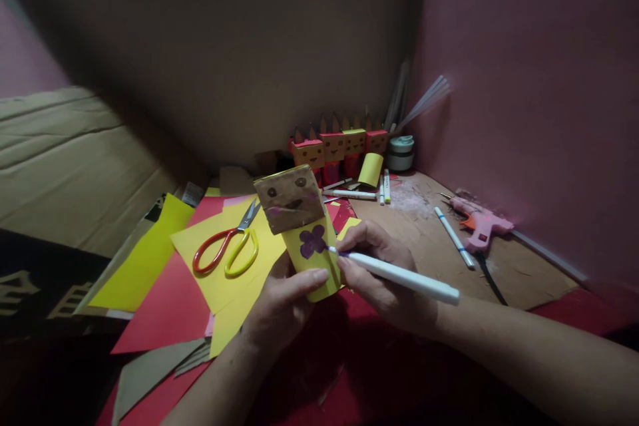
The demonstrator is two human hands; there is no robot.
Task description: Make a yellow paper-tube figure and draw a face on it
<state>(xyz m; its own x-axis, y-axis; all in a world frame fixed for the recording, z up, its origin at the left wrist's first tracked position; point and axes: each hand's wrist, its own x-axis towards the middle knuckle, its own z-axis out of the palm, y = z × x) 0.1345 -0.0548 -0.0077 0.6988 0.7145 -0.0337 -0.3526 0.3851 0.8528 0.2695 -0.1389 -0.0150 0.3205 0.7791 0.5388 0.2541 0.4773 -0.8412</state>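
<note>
My left hand [282,296] is closed around the lower part of a paper puppet [294,203], thumb across its front. The puppet has a brown cardboard box head with a drawn face and a yellow paper tube body. A purple flower [313,240] is coloured on the body. My right hand [382,273] pinches a white marker [399,273], whose purple tip meets the flower's right edge or is very near it. Scissors [226,243] with one red and one yellow handle lie on yellow paper [200,233] to the left.
Several similar figures [334,150] stand at the back, beside a yellow paper roll [371,170] and a pale green container [401,153]. Markers [349,194] lie before them. At right are a pink glue gun [482,219] and another marker [454,237]. Red paper [164,306] and cardboard [154,373] spread at left.
</note>
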